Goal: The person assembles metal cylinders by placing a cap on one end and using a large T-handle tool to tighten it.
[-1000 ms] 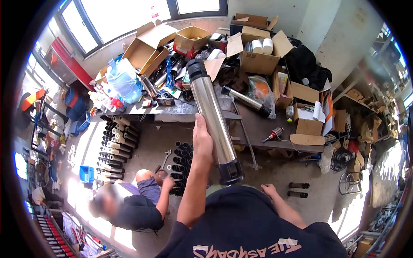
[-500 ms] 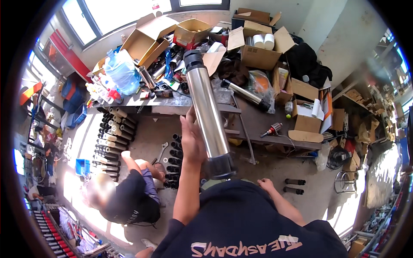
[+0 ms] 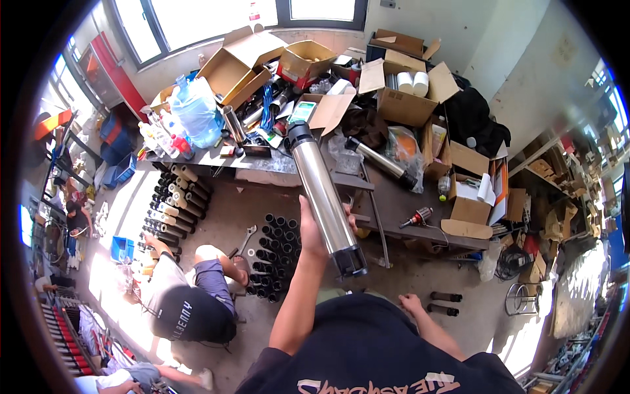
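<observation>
My left hand (image 3: pixel 315 230) is wrapped round the lower part of a shiny steel cylinder (image 3: pixel 321 187) with black end caps. The cylinder is held up in front of my body, tilted, its upper end leaning left toward the bench. My fingertips come round its right side. At my right side hangs my right hand (image 3: pixel 411 303), loosely curled, with nothing seen in it. On the bench rests a similar steel cylinder (image 3: pixel 380 161) with black ends. A small red and silver motor armature (image 3: pixel 417 217) lies nearer the bench's front edge.
The cluttered bench (image 3: pixel 426 230) carries open cardboard boxes (image 3: pixel 403 105), bottles and a blue plastic bag (image 3: pixel 197 115). Black tubes (image 3: pixel 274 253) stand on the floor, near a wrench (image 3: pixel 247 238). A seated co-worker (image 3: pixel 190 302) is at left; two dark tubes (image 3: pixel 445 303) lie at right.
The steel cylinder has come down slightly and to the right in my left hand, and my fingers now show on its far side. The seated co-worker's arm now reaches toward the tubes at left.
</observation>
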Action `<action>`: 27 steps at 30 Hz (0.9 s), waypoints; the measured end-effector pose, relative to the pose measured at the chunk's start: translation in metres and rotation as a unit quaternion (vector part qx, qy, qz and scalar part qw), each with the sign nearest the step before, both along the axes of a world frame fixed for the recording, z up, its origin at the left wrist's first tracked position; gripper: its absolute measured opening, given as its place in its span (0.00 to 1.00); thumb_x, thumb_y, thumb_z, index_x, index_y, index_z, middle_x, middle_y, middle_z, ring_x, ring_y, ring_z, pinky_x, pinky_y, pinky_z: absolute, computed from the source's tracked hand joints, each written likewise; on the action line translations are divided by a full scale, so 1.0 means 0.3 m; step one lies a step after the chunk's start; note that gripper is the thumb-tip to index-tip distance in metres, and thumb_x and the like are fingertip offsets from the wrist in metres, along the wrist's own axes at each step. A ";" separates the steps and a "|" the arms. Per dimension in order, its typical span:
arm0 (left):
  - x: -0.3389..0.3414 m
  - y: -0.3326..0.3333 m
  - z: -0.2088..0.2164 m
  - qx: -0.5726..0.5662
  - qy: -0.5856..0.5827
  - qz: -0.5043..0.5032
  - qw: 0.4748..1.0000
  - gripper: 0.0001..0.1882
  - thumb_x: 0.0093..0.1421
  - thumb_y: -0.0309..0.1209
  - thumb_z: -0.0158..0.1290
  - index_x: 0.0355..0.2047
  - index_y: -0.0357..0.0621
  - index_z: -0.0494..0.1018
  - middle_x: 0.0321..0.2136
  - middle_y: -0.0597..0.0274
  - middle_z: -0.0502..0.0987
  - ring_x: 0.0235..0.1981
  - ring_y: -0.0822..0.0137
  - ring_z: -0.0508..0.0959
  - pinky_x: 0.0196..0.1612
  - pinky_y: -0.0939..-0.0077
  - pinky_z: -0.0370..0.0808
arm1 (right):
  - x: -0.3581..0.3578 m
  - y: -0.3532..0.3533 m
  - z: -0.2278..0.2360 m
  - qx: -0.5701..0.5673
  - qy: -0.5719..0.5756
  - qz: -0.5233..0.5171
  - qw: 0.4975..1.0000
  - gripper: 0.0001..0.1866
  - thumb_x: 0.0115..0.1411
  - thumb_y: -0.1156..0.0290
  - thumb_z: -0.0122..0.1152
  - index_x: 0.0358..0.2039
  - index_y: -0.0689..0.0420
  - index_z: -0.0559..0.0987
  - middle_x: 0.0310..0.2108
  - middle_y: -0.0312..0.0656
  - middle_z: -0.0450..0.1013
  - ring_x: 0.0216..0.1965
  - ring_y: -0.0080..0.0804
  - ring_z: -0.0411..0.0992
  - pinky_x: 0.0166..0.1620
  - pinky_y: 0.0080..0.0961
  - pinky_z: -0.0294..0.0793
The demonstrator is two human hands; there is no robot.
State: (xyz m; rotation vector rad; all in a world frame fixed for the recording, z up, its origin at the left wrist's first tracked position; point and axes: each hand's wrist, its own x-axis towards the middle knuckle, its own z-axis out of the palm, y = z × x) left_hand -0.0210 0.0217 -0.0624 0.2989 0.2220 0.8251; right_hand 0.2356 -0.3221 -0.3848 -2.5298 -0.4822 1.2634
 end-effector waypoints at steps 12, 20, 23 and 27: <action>-0.054 -0.002 0.075 0.075 0.311 0.110 0.941 0.34 0.73 0.56 0.25 0.46 0.36 0.69 0.27 0.49 0.77 0.23 0.51 0.81 0.27 0.58 0.82 | -0.007 0.021 -0.022 0.019 -0.024 0.054 0.998 0.21 0.59 0.53 0.61 0.35 0.62 0.84 0.29 0.44 0.81 0.27 0.32 0.78 0.35 0.30 0.76; 0.001 -0.041 0.037 0.040 -0.052 0.044 0.997 0.36 0.70 0.62 0.25 0.47 0.41 0.67 0.34 0.50 0.74 0.26 0.56 0.78 0.28 0.58 0.80 | -0.020 0.082 -0.048 0.041 0.015 0.036 0.998 0.21 0.62 0.57 0.62 0.42 0.65 0.82 0.34 0.45 0.82 0.34 0.32 0.80 0.39 0.31 0.78; -0.015 -0.042 0.061 0.020 -0.020 0.046 0.999 0.33 0.72 0.58 0.26 0.48 0.41 0.68 0.33 0.47 0.75 0.26 0.54 0.77 0.30 0.58 0.78 | -0.042 0.089 0.003 0.022 0.020 0.036 0.999 0.21 0.61 0.56 0.62 0.41 0.65 0.83 0.34 0.46 0.82 0.35 0.33 0.80 0.41 0.31 0.77; -0.050 -0.027 0.084 0.051 0.158 0.093 0.982 0.34 0.73 0.58 0.26 0.48 0.39 0.68 0.31 0.51 0.76 0.24 0.56 0.79 0.30 0.60 0.80 | -0.043 0.092 0.010 0.011 -0.021 0.067 0.997 0.23 0.59 0.53 0.63 0.39 0.63 0.84 0.33 0.48 0.82 0.37 0.37 0.80 0.44 0.32 0.77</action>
